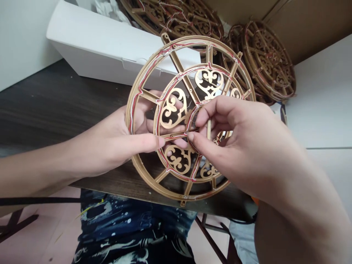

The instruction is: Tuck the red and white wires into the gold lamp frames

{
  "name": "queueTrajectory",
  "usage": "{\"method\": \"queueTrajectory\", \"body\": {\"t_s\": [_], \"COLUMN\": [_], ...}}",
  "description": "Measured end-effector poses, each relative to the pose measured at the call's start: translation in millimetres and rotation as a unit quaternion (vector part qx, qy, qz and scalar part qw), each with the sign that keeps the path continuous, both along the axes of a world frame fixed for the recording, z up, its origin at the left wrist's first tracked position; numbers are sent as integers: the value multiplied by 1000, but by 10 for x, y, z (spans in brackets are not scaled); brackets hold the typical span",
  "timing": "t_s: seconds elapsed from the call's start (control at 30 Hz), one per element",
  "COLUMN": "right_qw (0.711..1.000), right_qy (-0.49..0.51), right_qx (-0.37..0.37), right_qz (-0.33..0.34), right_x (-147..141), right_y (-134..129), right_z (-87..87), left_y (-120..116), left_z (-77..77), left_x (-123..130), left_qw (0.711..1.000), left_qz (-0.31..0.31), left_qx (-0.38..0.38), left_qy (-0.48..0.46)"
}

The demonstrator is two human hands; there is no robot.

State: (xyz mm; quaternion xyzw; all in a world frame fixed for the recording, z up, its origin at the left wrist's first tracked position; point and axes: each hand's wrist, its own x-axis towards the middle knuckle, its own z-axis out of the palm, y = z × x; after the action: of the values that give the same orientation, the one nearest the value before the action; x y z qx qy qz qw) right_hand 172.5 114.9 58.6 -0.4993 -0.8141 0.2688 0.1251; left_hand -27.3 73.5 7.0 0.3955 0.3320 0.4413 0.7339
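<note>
I observe one gold round frame (191,90) held up over the near part of the dark table (41,110); it sits mid-scene, its face toward the head camera, with red and white wires (178,76) running along its rings and spokes; the left hand (117,141) clasps its left side, thumb on the front at a spoke, fingers spread behind and partly masked by the rim and scrollwork; the right hand (242,135) is curled about a pale stick (209,128), both ends of which I cannot trace with certainty; its thumb tip bears on the inner ring, index fingertip just beside; whether these two pinch a wire I cannot tell, and the hand conceals the frame's right-hand portion. At far left stands a white box (90,40), its right end screened by the frame; at far centre and far right lie stacked wired frames (269,58), the central ones cut off by the top edge; at near right an orange item (255,201) is mostly hidden by the right wrist, its nature unreadable.
</note>
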Motion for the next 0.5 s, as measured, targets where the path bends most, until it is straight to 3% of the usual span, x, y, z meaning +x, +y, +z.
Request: {"method": "queueTrajectory", "body": {"t_s": [0.27,0.5], "right_qw": [992,979], "right_qy": [75,116], "right_qx": [92,168], "right_qz": [-35,0], "right_x": [112,204], "right_y": [-302,-508], "right_z": [-129,-276], "left_y": [-17,-40], "left_z": [-12,-43], "left_x": [-28,-44], "left_qw": [1000,999], "left_qz": [-4,-9], "left_qx": [-19,-39], "left_qy": [10,-2]}}
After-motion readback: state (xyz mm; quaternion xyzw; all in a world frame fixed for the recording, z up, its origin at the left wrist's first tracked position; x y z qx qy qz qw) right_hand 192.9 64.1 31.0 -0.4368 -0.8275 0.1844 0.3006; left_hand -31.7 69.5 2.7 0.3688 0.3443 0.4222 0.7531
